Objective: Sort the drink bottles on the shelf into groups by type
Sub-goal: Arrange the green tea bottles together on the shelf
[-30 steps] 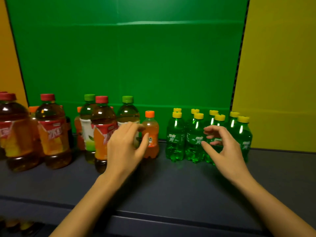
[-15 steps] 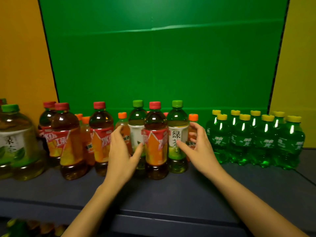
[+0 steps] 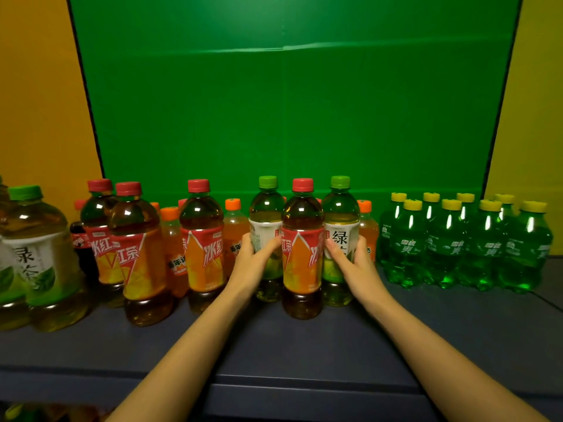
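My left hand (image 3: 254,261) is wrapped around a green-capped green tea bottle (image 3: 265,214) standing on the dark shelf (image 3: 304,354). My right hand (image 3: 355,263) grips a second green tea bottle (image 3: 340,214). Between them, slightly nearer, stands a red-capped iced tea bottle (image 3: 301,239). More iced tea bottles (image 3: 202,236) and small orange soda bottles (image 3: 234,226) stand to the left. Several small green soda bottles (image 3: 451,242) with yellow caps are grouped at the right. Large green tea bottles (image 3: 42,257) sit at the far left.
A green backdrop (image 3: 289,102) stands behind the shelf, with yellow panels on both sides. A small dark cola bottle (image 3: 80,242) is tucked behind the iced teas at left. The shelf's front edge runs across the bottom; more bottles show on a lower shelf (image 3: 45,414).
Both hands moved forward from open and apart to closing around the two green tea bottles. The view has shifted left, bringing the left-hand bottles further into sight.
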A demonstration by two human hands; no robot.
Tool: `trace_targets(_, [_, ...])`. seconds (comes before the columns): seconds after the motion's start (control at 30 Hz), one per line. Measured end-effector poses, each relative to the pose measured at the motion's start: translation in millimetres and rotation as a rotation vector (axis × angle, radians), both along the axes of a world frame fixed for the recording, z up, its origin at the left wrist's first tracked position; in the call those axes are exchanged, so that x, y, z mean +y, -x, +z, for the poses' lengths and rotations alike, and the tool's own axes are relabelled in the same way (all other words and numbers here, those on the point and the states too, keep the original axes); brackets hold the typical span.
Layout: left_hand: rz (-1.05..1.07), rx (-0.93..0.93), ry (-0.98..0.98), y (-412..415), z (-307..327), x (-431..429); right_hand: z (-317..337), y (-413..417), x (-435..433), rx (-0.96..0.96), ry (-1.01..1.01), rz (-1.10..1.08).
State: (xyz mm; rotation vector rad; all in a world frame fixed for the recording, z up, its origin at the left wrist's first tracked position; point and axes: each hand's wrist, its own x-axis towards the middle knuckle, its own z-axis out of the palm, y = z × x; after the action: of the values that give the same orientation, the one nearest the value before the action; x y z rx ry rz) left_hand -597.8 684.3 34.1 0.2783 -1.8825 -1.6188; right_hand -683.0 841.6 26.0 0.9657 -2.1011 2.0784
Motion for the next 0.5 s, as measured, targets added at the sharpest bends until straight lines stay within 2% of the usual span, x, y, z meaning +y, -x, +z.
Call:
trace_targets(0.2, [0.105, 0.183, -0.007, -7, -5, 8, -3, -3, 9, 0.006, 0.099, 0.015])
trace_targets(0.37, [0.218, 0.299, 0.108, -21, -6, 16, -1, -7, 22, 0.016, 0.173, -0.047])
trace_targets(0.5, [0.241, 0.406, 0.115, -39, 2, 27, 8, -17, 35, 0.049, 0.239, -0.056])
